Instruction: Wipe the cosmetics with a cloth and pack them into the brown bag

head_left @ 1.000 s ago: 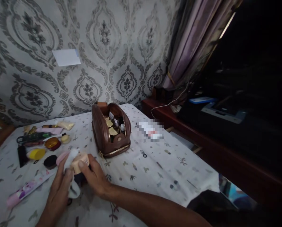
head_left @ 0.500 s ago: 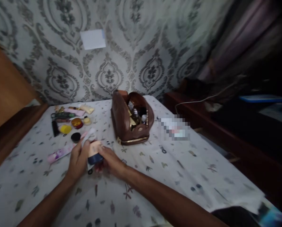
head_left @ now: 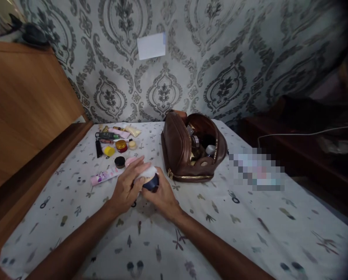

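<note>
My right hand is closed around a small beige container with a dark blue cap. Over its beige part lies a white tissue or wipe, which my left hand presses against it with the fingers across the top. Just beyond the left hand are a black-lidded jar and a pink and white tube. A round pink item is partly hidden by the left fingers. To the right of my hands stands a brown cosmetic bag, unzipped, with several bottles inside.
Farther left lie several cosmetics: a red jar with an amber lid, a yellow-capped item, a small cream jar and tubes. A blurred-out item rests at right. A wooden panel borders the left side.
The view has swung left, so everything sits farther right. My left fingers and the white tissue have come over the container's beige part, which showed more openly before.
</note>
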`<control>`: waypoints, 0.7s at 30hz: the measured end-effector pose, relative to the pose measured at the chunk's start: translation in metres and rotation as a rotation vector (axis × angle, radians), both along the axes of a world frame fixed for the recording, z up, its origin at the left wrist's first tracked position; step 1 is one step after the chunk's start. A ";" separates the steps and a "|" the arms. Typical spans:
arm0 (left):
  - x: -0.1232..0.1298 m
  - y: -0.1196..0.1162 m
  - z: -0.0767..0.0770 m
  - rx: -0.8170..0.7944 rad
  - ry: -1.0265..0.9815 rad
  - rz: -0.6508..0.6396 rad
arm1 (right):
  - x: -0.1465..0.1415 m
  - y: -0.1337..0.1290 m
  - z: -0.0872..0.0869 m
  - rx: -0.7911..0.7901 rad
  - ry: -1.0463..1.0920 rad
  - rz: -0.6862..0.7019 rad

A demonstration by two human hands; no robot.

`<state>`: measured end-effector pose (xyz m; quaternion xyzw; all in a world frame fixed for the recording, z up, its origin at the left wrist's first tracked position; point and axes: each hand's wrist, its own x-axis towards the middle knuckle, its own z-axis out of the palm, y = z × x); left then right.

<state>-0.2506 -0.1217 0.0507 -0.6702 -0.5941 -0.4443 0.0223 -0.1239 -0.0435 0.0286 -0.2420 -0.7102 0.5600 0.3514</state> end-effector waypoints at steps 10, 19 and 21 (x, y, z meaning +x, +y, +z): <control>0.002 0.001 0.000 -0.095 0.111 0.057 | 0.004 0.007 -0.014 0.689 -0.190 -0.207; -0.008 0.009 0.010 -0.282 -0.348 0.110 | 0.008 0.008 -0.020 0.840 -0.136 -0.105; -0.009 0.010 0.009 -0.253 -0.368 0.136 | 0.007 0.007 -0.021 0.686 -0.099 -0.100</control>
